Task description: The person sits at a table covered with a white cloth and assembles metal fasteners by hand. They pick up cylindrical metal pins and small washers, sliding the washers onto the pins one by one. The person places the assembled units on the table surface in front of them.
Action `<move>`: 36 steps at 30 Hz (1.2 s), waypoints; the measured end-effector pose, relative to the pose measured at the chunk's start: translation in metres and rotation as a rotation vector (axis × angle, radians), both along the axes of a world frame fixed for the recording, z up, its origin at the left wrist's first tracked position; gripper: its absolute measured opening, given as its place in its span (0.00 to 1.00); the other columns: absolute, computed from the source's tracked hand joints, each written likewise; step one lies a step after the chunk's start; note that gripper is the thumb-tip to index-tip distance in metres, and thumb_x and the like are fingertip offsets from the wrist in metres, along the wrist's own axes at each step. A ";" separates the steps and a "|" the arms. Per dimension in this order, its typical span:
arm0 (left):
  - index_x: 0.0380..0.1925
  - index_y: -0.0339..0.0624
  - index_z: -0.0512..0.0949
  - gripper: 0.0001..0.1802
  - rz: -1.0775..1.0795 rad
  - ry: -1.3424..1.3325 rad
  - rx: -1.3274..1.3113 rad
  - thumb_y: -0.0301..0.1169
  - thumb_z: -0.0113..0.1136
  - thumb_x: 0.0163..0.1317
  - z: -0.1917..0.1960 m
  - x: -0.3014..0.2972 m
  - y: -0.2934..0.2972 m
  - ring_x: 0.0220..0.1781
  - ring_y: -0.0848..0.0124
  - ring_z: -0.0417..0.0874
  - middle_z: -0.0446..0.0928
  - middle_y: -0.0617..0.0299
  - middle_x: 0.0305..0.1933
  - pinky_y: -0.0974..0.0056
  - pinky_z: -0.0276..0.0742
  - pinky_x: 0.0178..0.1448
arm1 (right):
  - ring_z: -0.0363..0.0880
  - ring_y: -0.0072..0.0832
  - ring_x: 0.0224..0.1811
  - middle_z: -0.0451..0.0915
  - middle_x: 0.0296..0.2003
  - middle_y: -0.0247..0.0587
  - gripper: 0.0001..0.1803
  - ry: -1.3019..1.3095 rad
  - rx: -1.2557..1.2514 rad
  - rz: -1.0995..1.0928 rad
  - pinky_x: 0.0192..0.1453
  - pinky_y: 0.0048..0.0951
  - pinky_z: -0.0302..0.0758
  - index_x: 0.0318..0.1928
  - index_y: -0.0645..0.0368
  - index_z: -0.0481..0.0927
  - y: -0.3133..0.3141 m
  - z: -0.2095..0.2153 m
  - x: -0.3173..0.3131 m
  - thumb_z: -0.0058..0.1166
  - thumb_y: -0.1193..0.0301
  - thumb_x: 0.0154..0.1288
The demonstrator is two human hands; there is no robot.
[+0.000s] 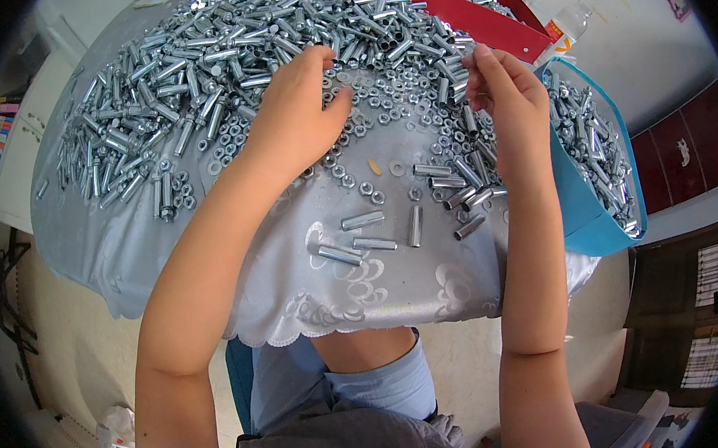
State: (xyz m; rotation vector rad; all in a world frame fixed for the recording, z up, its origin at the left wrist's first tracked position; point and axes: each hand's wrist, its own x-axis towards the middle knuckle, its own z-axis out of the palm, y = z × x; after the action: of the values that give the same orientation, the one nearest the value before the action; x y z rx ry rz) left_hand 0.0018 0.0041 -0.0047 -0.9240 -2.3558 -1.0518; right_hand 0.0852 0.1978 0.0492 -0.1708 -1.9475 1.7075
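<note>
My left hand (300, 107) hovers over the near side of a heap of metal anchor bolts (186, 75), its thumb apart from the curled fingers and nothing visible between them. Loose hex nuts (347, 181) and flat washers (396, 168) lie scattered beside it. Further right, my right hand (514, 93) is raised above the heap's right edge with thumb and fingertips pinched; whatever is between them is too small to make out. Short metal sleeves (458, 199) lie below it. Several more sleeves (362, 220) rest apart on the silvery tablecloth (404, 290) near me.
At the right edge stands a blue bin (596, 228) full of bolts. Behind it are a red box (465, 17) holding metal parts and a clear plastic bottle (568, 24). The cloth's scalloped edge hangs above my lap. A yellowish scrap (374, 168) lies among the nuts.
</note>
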 end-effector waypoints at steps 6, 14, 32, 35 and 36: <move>0.46 0.31 0.65 0.23 0.023 -0.012 -0.044 0.31 0.56 0.53 0.000 -0.001 0.001 0.50 0.52 0.72 0.73 0.45 0.45 0.56 0.66 0.54 | 0.69 0.20 0.22 0.75 0.19 0.36 0.13 -0.040 0.552 -0.186 0.28 0.22 0.67 0.31 0.66 0.78 0.009 -0.016 -0.005 0.55 0.66 0.57; 0.48 0.29 0.64 0.22 0.068 0.136 -0.088 0.22 0.52 0.50 -0.003 -0.013 -0.005 0.49 0.50 0.71 0.71 0.43 0.46 0.56 0.66 0.55 | 0.71 0.21 0.22 0.76 0.19 0.39 0.13 -0.087 0.568 -0.192 0.30 0.23 0.69 0.32 0.65 0.79 0.001 -0.010 0.000 0.55 0.66 0.55; 0.36 0.38 0.75 0.10 0.032 -0.031 -0.146 0.21 0.53 0.52 0.003 -0.018 -0.020 0.43 0.57 0.75 0.74 0.53 0.41 0.60 0.70 0.48 | 0.74 0.24 0.24 0.78 0.21 0.42 0.13 -0.058 0.603 -0.250 0.32 0.25 0.70 0.33 0.65 0.79 0.010 -0.011 -0.002 0.55 0.66 0.55; 0.37 0.37 0.75 0.11 0.019 -0.075 -0.145 0.21 0.54 0.52 0.004 -0.017 -0.016 0.41 0.63 0.76 0.75 0.54 0.41 0.65 0.71 0.46 | 0.74 0.23 0.25 0.78 0.22 0.41 0.12 -0.003 0.568 -0.263 0.32 0.24 0.70 0.33 0.65 0.79 0.020 -0.014 -0.005 0.54 0.67 0.56; 0.38 0.37 0.75 0.11 0.012 -0.093 -0.134 0.21 0.54 0.53 0.003 -0.018 -0.016 0.40 0.63 0.77 0.75 0.54 0.40 0.65 0.71 0.46 | 0.74 0.22 0.25 0.78 0.22 0.40 0.12 0.014 0.535 -0.251 0.32 0.23 0.70 0.33 0.65 0.79 0.023 -0.016 -0.007 0.55 0.67 0.56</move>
State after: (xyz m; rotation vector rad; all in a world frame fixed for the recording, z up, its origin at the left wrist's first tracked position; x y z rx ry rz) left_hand -0.0158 -0.0115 -0.0017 -0.9253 -2.5319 -0.9609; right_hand 0.0785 0.2203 0.0336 -0.1925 -2.1899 0.9872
